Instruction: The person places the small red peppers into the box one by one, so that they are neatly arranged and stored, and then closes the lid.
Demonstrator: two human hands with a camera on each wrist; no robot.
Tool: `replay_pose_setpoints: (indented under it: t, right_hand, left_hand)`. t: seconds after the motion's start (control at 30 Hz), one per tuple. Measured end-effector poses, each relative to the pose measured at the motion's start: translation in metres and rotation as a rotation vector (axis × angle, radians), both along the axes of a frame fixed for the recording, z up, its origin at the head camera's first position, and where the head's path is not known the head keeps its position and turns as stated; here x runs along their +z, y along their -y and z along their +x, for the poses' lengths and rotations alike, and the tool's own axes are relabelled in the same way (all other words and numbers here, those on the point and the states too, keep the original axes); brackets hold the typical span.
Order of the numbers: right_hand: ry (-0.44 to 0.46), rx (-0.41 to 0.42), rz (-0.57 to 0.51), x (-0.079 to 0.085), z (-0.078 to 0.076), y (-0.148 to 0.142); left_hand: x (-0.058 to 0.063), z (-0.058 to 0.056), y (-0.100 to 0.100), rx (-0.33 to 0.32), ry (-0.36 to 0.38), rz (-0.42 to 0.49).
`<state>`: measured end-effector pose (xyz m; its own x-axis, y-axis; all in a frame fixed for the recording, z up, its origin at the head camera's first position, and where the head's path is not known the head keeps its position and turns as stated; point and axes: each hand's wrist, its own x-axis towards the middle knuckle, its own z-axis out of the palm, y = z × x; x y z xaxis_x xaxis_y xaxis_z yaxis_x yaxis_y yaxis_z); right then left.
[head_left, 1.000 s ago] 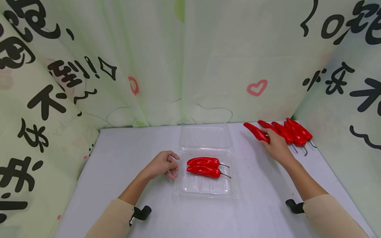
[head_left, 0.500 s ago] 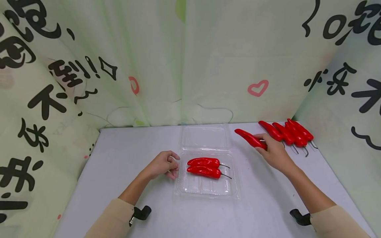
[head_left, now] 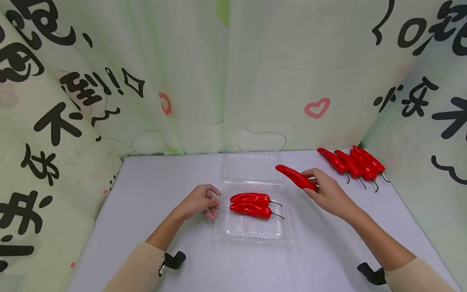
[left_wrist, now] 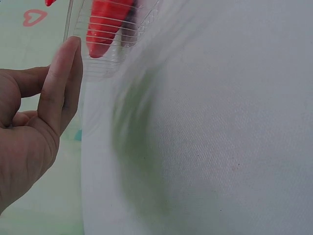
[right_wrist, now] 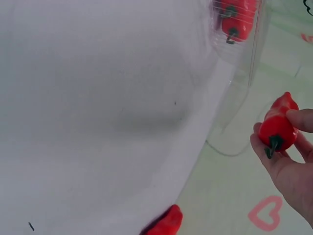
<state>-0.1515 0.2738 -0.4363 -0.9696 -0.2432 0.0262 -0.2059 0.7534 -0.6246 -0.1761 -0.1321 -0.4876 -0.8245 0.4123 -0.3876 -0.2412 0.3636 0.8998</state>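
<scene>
In the head view my right hand holds a red chili pepper in the air, right of a clear plastic clamshell box. Its thumb and fingers grip the stem end, and the tip points left. The right wrist view shows this pepper between thumb and fingers, with its green stem towards the camera. Two red chili peppers lie side by side in the box, stems to the right. At the box's left edge is my left hand, its fingers loosely bent; the fingertips are at the box wall, perhaps touching it.
Several more red chili peppers lie in a row at the table's back right corner. The box lid lies folded back towards the rear edge. A white-covered table is enclosed by printed curtains.
My right hand has carried the pepper left and towards me, away from the row at the back right, nearer the box. The left hand and the box have stayed in place.
</scene>
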Motion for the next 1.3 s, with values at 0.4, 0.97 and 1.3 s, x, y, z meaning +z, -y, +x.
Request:
replay_pose_setpoints:
  t: [0.4,0.97,1.3]
  right_hand:
    - [0.085,0.096,-0.056,0.005,0.014,0.029]
    - [0.028,0.272,-0.011,0.001,0.023,0.058]
    - [0.097,0.330,-0.005,-0.005,0.027,0.076]
  left_hand:
    - [-0.001,-0.001,0.001,0.000,-0.005,-0.002]
    - [-0.002,-0.001,0.001,-0.009,-0.011,0.005]
    - [-0.002,-0.001,0.001,-0.004,-0.010,0.002]
